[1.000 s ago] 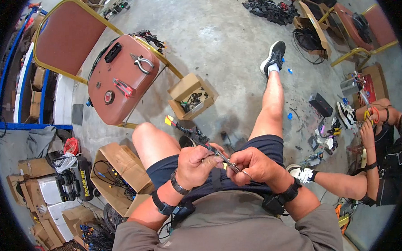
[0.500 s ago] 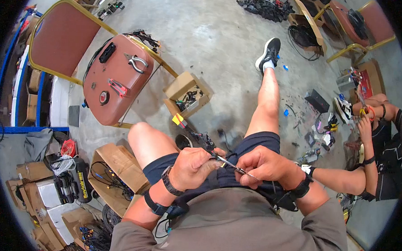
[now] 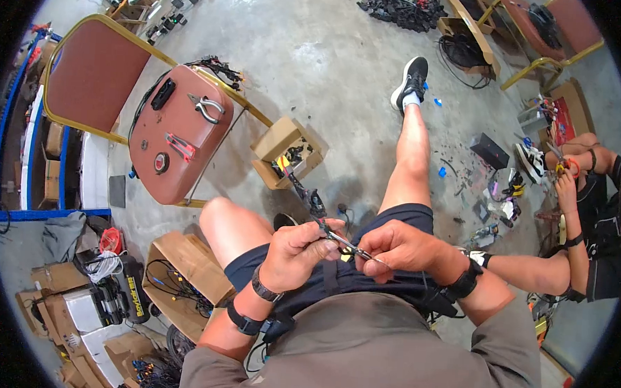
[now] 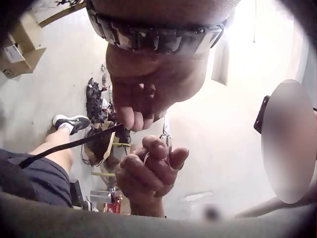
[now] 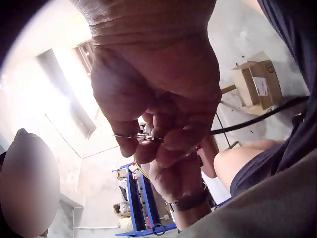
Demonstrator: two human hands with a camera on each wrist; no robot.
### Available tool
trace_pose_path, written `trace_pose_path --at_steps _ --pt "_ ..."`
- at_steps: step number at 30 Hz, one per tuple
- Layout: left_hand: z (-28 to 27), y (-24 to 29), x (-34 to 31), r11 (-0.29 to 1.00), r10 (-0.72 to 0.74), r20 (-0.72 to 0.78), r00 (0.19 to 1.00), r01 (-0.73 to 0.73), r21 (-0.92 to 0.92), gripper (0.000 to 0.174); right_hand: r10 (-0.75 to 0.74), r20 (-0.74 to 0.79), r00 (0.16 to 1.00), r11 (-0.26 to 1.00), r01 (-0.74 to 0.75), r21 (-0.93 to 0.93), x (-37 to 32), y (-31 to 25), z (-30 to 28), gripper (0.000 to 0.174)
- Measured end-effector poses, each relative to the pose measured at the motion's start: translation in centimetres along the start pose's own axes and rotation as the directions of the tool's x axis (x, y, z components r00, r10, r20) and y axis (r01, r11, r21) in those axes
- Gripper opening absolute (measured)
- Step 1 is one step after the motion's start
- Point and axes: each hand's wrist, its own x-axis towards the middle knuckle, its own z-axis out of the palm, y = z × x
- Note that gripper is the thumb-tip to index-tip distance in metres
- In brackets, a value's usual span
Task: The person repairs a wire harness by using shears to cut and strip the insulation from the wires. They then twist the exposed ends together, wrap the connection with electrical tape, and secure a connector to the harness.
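In the head view my left hand (image 3: pixel 297 252) pinches a dark cable bundle (image 3: pixel 309 197), whose yellow-marked end points forward over a small box. My right hand (image 3: pixel 405 250) grips small metal scissors (image 3: pixel 356 251), with the blades toward my left fingertips. Both hands are close together above the lap. The left wrist view shows the scissors (image 4: pixel 166 131) rising from the curled right fingers, close below the left fingertips. A black cable (image 4: pixel 74 145) runs off to the side there. My right palm hides part of the scissors in the right wrist view.
A chair (image 3: pixel 181 147) at left holds pliers (image 3: pixel 207 107), a red-handled tool (image 3: pixel 181 147) and a round tape. In front stands an open cardboard box (image 3: pixel 274 147); another (image 3: pixel 183 258) with cables is beside my left leg. At right, another person's hand (image 3: pixel 567 191) holds orange-handled scissors.
The right hand drew back from the left, showing more of the scissors, then moved slightly closer again. The cable bundle's yellow end swung forward and right, over the small box.
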Motion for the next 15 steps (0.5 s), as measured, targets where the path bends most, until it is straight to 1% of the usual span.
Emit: trace_pose_path --at_steps 2,3,5,9,11,13,15 --pt "0.2 -0.9 0.0 0.961 -0.019 -0.029 0.999 0.011 -0.275 0.03 -0.104 -0.01 0.995 0.99 0.104 0.09 0.8 1.2 0.5 0.021" --pt "0.2 -1.1 0.0 0.962 -0.023 -0.032 0.999 0.013 -0.273 0.03 -0.135 0.006 0.991 0.982 0.134 0.13 1.0 1.4 0.7 0.022" --pt "0.3 -1.2 0.0 0.916 -0.035 -0.031 0.999 0.019 -0.4 0.032 -0.153 0.004 0.988 0.981 0.151 0.123 1.4 1.7 0.9 0.023" --pt "0.2 -1.4 0.1 0.892 -0.049 -0.008 0.999 0.04 -0.45 0.033 -0.212 0.017 0.977 0.969 0.208 0.134 1.8 2.6 0.8 0.024" --pt "0.2 -1.6 0.2 0.871 -0.046 0.013 0.999 0.047 -0.489 0.033 -0.21 0.011 0.978 0.969 0.206 0.137 1.8 2.7 0.8 0.024" --pt "0.2 -1.4 0.2 0.876 -0.059 0.008 0.998 0.056 -0.478 0.033 -0.205 0.007 0.979 0.969 0.202 0.139 1.9 2.7 0.8 0.024" --pt "0.3 -1.3 0.2 0.882 -0.07 0.002 0.998 0.063 -0.467 0.033 -0.232 -0.011 0.973 0.966 0.231 0.116 2.1 2.8 1.0 0.024"
